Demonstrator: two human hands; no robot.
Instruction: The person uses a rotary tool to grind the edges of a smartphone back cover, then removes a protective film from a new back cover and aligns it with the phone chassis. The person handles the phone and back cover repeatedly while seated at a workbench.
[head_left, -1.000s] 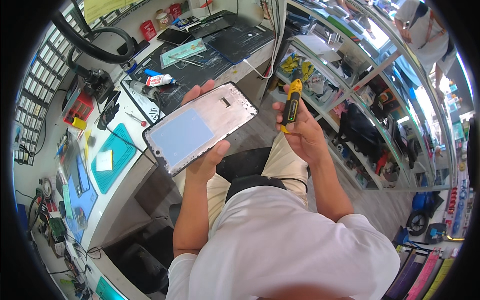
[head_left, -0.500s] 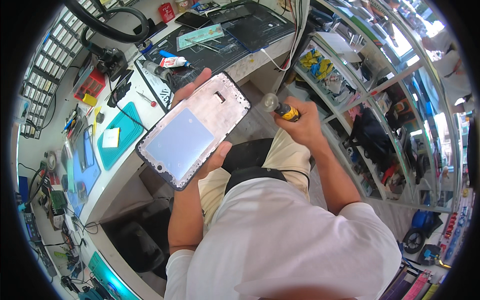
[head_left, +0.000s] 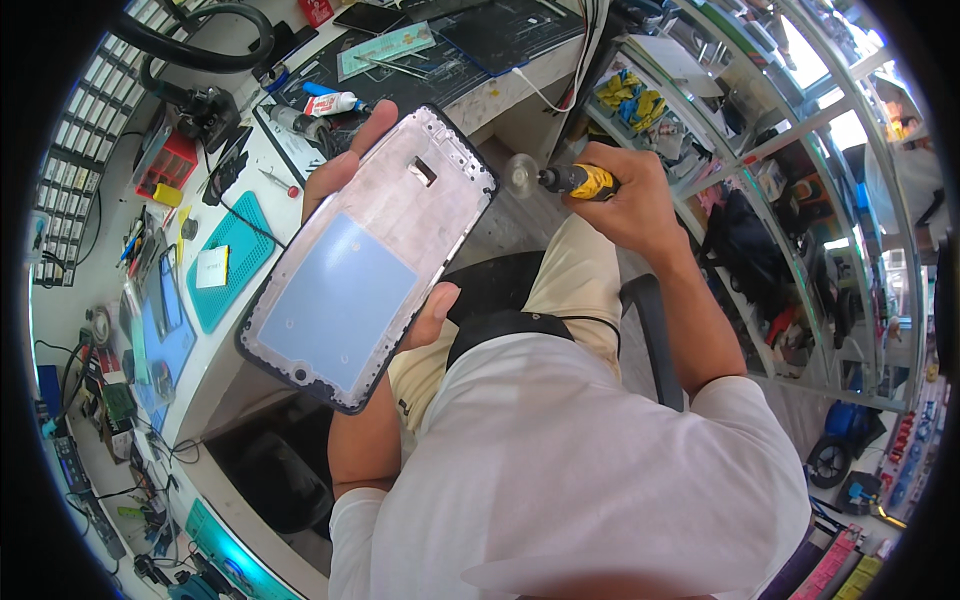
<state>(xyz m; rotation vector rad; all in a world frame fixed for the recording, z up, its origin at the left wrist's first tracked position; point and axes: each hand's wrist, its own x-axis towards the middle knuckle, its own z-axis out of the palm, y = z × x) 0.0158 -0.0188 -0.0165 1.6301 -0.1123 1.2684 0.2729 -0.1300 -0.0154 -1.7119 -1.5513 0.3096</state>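
Note:
My left hand (head_left: 372,190) holds a phone frame (head_left: 365,255) from behind, its inner side facing me, with a pale blue panel and a dark rim. The fingertips show above its top edge and the thumb at its right edge. My right hand (head_left: 630,195) grips a small yellow and black rotary tool (head_left: 580,181). The tool's round disc tip (head_left: 520,176) sits just to the right of the frame's upper right corner, a small gap away.
A white workbench (head_left: 230,330) runs along the left, with teal mats (head_left: 232,262), a microscope (head_left: 205,105), tubes, tweezers and cables. Glass display shelves (head_left: 760,180) with goods stand at the right. I sit on a dark chair (head_left: 650,330).
The phone frame has come closer and tilted more upright. My right hand has turned the rotary tool from upright to horizontal and brought its tip toward the frame's upper right corner.

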